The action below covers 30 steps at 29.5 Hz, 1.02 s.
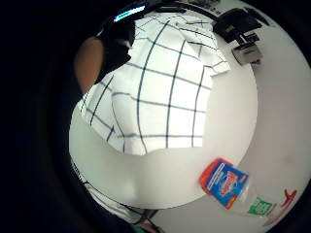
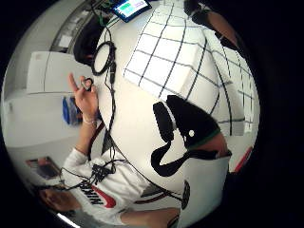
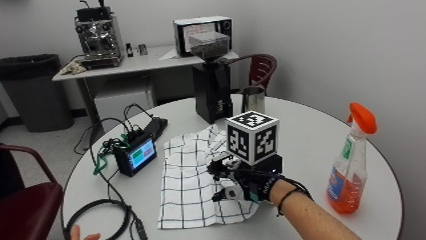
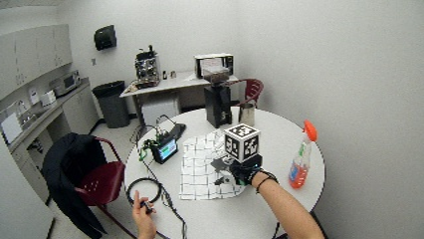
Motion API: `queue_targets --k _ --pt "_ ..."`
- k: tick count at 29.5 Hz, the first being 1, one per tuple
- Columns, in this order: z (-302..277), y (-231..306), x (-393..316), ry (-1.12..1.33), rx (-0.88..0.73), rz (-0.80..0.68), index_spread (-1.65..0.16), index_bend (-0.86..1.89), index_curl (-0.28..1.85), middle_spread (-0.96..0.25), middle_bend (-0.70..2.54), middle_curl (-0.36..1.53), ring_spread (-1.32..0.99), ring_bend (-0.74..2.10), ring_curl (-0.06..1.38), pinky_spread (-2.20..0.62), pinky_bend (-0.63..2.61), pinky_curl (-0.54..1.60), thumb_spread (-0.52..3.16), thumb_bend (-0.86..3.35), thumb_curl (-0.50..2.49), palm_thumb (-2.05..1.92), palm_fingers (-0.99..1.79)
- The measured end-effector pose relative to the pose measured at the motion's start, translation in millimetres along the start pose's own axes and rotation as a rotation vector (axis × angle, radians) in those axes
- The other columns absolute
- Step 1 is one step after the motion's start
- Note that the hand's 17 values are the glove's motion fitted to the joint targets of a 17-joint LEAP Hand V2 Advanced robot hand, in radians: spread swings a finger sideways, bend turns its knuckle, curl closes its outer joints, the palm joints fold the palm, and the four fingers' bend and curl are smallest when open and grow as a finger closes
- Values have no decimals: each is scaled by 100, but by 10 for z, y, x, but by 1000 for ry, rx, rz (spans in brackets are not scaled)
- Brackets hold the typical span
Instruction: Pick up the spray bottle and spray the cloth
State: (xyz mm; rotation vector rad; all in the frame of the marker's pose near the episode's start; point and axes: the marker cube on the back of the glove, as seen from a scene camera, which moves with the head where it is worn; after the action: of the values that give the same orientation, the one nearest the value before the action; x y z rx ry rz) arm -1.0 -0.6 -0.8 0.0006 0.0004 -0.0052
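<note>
The spray bottle point(image 3: 351, 162), clear with orange liquid and an orange trigger head, stands upright near the table's right edge. It also shows in the little finger side palm view as the bottle point(image 1: 228, 187), apart from the cloth. The white cloth with a dark grid point(image 3: 190, 187) lies spread in the middle of the round white table point(image 3: 313, 135); the same cloth point(image 1: 160, 92) fills much of that palm view. My gloved right hand point(image 3: 243, 186) hovers over the cloth's right edge, fingers loosely curled and holding nothing. A stretch of bare table separates it from the bottle.
A small screen device point(image 3: 136, 156) with cables sits left of the cloth, and a coiled black cable point(image 3: 100, 220) lies by the near left edge, beside the bare left hand point(image 4: 142, 206). A black grinder point(image 3: 213, 92) and a metal cup point(image 3: 253, 100) stand at the back.
</note>
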Motion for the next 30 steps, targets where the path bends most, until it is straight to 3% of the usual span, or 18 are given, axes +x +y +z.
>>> queue_targets --k 10,15,24,30 --pt "-130 43 -79 21 -26 -44 -33 14 17 -5 36 21 -1 40 22 16 30 18 88 28 14 50 68" --pt "-226 339 -50 2 15 -40 -35 15 20 -5 35 24 -1 38 24 18 29 21 100 26 17 52 68" --pt "-512 1008 -175 -80 273 -92 -36 13 22 -4 32 28 0 38 27 18 28 24 111 21 20 54 70" --pt "-799 1345 97 -115 443 -25 -36 12 23 -4 31 30 0 39 29 17 28 27 114 16 22 53 73"
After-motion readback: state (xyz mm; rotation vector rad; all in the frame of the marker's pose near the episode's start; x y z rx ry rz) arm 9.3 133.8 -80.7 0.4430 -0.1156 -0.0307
